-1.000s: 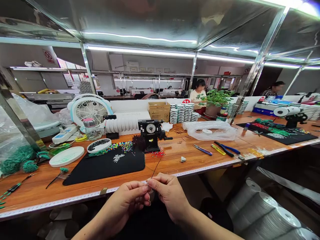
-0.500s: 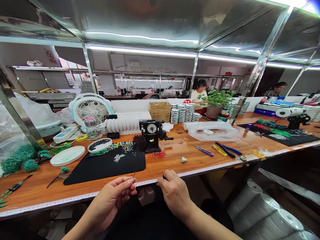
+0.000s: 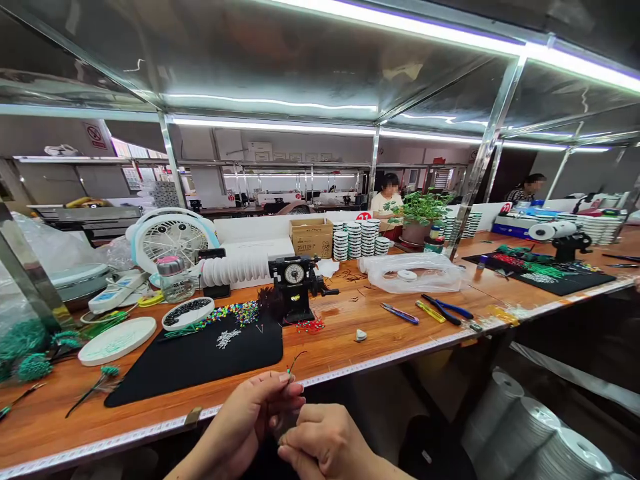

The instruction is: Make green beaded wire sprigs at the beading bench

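Observation:
My left hand (image 3: 255, 410) is closed in a pinch at the table's front edge. A thin dark strand (image 3: 299, 358), with a tiny green and red part at its base, sticks up from between thumb and forefinger. Just right of it and a little lower, my right hand (image 3: 323, 437) is closed, knuckles up, near or against the left fingers. Whatever it may hold is hidden. Beyond the hands lies a black mat (image 3: 200, 363) with small silver pieces (image 3: 229, 339) and a heap of coloured beads (image 3: 245, 312).
A black hand-cranked winder with a dial (image 3: 294, 273) stands behind the mat. To its right lie a cutter (image 3: 400, 314), a yellow-handled tool (image 3: 430, 311) and blue-handled pliers (image 3: 454, 308). A white dish (image 3: 117, 341) is at left. Large spools (image 3: 540, 427) stand below right.
My right hand has come left and down, close beside the left hand. The left hand has shifted right and lower in view, still pinching the strand. The camera view has tilted up.

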`<state>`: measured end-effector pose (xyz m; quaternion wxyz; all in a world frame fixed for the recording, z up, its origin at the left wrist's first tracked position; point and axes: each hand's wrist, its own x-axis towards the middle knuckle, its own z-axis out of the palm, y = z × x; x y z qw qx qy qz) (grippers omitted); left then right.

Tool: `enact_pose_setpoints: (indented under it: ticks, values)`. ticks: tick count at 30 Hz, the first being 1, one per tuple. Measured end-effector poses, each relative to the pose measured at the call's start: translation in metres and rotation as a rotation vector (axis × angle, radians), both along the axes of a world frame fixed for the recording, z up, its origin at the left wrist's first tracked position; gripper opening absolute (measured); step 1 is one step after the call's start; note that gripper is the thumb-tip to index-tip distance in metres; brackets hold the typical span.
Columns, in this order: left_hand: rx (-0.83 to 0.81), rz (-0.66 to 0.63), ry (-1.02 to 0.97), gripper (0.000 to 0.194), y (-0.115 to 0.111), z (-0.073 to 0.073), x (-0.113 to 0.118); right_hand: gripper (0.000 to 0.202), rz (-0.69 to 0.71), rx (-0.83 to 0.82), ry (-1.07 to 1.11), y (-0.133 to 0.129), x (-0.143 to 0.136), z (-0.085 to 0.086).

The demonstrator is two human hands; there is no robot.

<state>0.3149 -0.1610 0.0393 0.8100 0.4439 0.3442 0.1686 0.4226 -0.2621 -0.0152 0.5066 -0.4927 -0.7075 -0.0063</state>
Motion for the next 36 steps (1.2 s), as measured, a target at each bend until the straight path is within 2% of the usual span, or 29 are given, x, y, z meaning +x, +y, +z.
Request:
enact_pose_setpoints:
  ticks: [4,7,9,12,15,18,21,25,27,30,34,36]
  values:
    - [-0.031,-0.032,0.025,0.007,0.007,0.007,0.003,0.025,-0.034,-0.044,-0.075,0.004,0.001,-0.007]
    - [0.008,-0.104,0.001,0.008,0.019,0.013,0.001,0.023,-0.015,-0.097,-0.028,0.001,0.001,-0.001]
    - [0.055,-0.142,0.002,0.007,0.030,0.018,-0.001,0.022,-0.015,-0.128,0.095,0.001,0.005,0.007]
    - [0.103,-0.227,0.055,0.006,0.049,0.029,-0.002,0.023,-0.141,-0.136,0.390,0.011,0.021,0.022]
    - [0.128,-0.301,0.092,0.005,0.060,0.037,-0.001,0.022,-0.192,-0.289,0.664,0.033,0.039,0.033]
    - [0.137,-0.348,0.085,0.005,0.060,0.038,0.003,0.022,-0.011,-0.462,0.790,0.052,0.047,0.038]
    - [0.135,-0.377,0.067,0.006,0.055,0.037,0.006,0.022,0.126,-0.459,0.816,0.054,0.045,0.038]
    - [0.119,-0.389,0.058,0.005,0.051,0.034,0.009,0.018,0.033,-0.411,0.680,0.046,0.042,0.038]
    - [0.113,-0.388,0.060,0.005,0.051,0.033,0.010,0.018,0.018,-0.427,0.679,0.044,0.042,0.038]
    - [0.113,-0.381,0.060,0.006,0.052,0.032,0.011,0.019,0.066,-0.511,0.812,0.046,0.044,0.038]
    - [0.101,-0.386,0.047,0.005,0.054,0.030,0.012,0.023,0.285,-0.633,1.108,0.048,0.047,0.036]
    - [0.094,-0.396,0.038,0.004,0.055,0.030,0.012,0.025,0.382,-0.675,1.184,0.047,0.049,0.035]
